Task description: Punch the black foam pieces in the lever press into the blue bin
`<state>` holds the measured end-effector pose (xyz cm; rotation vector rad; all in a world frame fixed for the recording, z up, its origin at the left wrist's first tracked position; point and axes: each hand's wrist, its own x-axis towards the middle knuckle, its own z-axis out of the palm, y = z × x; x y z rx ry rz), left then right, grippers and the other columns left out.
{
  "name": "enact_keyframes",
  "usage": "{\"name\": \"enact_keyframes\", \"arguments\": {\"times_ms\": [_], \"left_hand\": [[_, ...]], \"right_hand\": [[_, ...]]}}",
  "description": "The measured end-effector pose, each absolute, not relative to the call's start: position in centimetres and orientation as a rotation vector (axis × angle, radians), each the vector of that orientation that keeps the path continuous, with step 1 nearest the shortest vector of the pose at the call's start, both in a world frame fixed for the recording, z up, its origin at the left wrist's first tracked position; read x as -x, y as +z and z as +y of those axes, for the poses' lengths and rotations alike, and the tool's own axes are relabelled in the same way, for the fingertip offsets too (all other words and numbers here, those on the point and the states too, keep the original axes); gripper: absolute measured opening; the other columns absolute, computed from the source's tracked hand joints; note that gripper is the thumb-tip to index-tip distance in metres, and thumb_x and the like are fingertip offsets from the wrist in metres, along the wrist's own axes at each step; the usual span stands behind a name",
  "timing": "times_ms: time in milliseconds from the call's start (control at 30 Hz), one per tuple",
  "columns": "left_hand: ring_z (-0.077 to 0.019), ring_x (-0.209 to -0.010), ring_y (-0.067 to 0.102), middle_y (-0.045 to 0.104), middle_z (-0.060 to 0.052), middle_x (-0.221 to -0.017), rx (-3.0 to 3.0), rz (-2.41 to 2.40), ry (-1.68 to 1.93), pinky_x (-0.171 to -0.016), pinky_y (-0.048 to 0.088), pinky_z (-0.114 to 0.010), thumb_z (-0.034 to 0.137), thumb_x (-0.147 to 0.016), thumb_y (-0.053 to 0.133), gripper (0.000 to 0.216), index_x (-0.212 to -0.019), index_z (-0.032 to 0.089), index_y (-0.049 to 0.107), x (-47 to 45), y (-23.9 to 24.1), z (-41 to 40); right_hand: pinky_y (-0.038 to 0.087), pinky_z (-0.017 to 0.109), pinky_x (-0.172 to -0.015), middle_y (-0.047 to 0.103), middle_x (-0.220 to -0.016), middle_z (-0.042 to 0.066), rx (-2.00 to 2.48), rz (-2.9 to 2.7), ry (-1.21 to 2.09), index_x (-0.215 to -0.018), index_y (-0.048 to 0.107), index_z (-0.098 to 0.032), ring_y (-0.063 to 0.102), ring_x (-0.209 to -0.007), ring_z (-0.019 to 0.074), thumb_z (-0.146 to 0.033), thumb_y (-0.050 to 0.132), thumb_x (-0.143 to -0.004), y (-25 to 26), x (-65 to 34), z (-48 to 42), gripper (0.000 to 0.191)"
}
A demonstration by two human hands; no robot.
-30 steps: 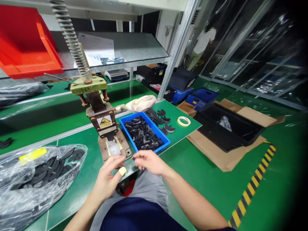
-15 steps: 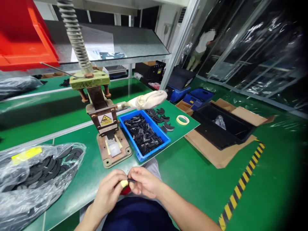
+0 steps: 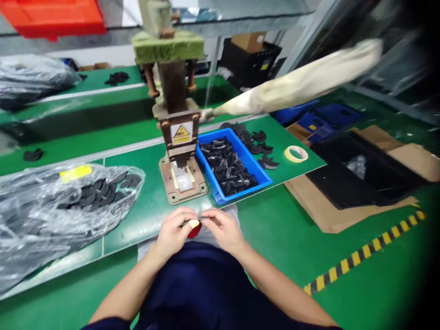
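Note:
My left hand (image 3: 173, 231) and my right hand (image 3: 223, 228) meet just below the table's front edge, above my lap. Both pinch a small thin dark part (image 3: 202, 219) held between their fingertips. A yellow cover sits on my left thumb tip. Directly ahead stands a hand press (image 3: 178, 123) on a rusty base plate (image 3: 183, 183), with a cloth-wrapped lever (image 3: 302, 85) reaching to the right. A blue tray (image 3: 254, 167) full of small black parts lies right of the press.
A clear plastic bag of black curved pieces (image 3: 62, 206) lies on the left of the green table (image 3: 147, 211). Loose black pieces (image 3: 257, 144) and a tape roll (image 3: 295, 153) lie at the right end. A black bin (image 3: 364, 172) on cardboard sits on the floor.
My hands drew back from the press base toward my lap and came together on the small part. The view tipped down and moved closer to the press.

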<state>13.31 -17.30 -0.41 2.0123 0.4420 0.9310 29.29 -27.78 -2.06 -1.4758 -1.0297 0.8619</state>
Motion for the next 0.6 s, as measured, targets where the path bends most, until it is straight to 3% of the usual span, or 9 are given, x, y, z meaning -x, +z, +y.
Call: {"name": "enact_keyframes", "arguments": {"times_ms": [600], "left_hand": [[-0.0142, -0.089, 0.073, 0.076, -0.007, -0.098, -2.019, 0.412, 1.005, -0.081, 0.060, -0.027, 0.011, -0.092, 0.063, 0.009, -0.095, 0.017, 0.070, -11.6, -3.3, -18.4]], "right_hand": [[0.054, 0.032, -0.069, 0.072, -0.081, 0.004, 1.559, -0.932, 0.973, -0.095, 0.070, -0.023, 0.066, -0.070, 0.0167, -0.052, 0.073, -0.081, -4.7, -28.0, -29.4, 0.033]]}}
